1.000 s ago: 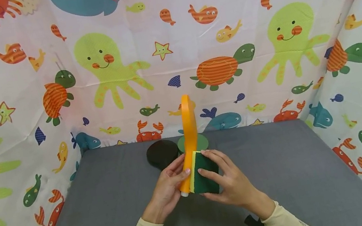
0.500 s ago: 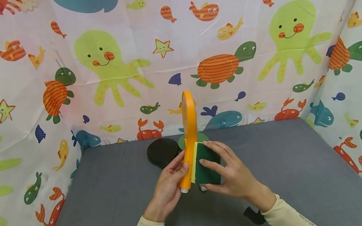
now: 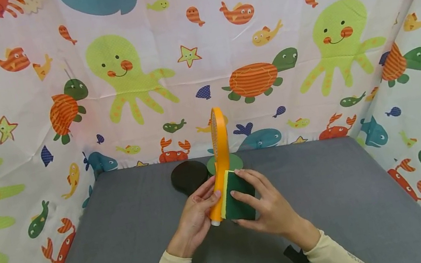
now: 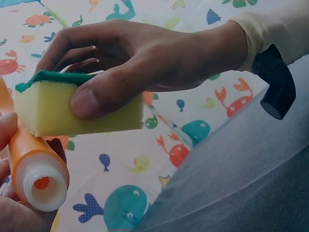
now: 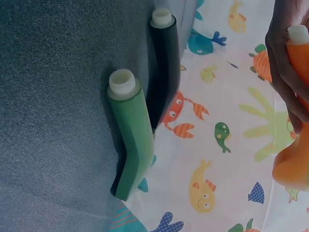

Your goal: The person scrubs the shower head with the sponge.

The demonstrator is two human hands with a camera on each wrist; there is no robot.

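Note:
In the head view my left hand (image 3: pixel 192 221) grips an orange handheld shower head (image 3: pixel 221 136) by its handle, its round head upward and seen nearly edge-on. My right hand (image 3: pixel 272 210) holds a green and yellow sponge (image 3: pixel 239 199), yellow side against the handle. The left wrist view shows the right thumb pressing the yellow foam of the sponge (image 4: pixel 53 111), with the fingers over its green side. There the hollow white end of the shower head (image 4: pixel 48 193) faces the camera.
Behind the hands, a black shower head (image 3: pixel 189 177) and a green shower head (image 5: pixel 133 140) lie side by side on the grey table (image 3: pixel 136 238). A white curtain (image 3: pixel 186 88) printed with sea animals hangs along the back and sides.
The sponge has slid up along the shower head's handle, then slightly back down. The shower head has turned a little, so its perforated face now shows.

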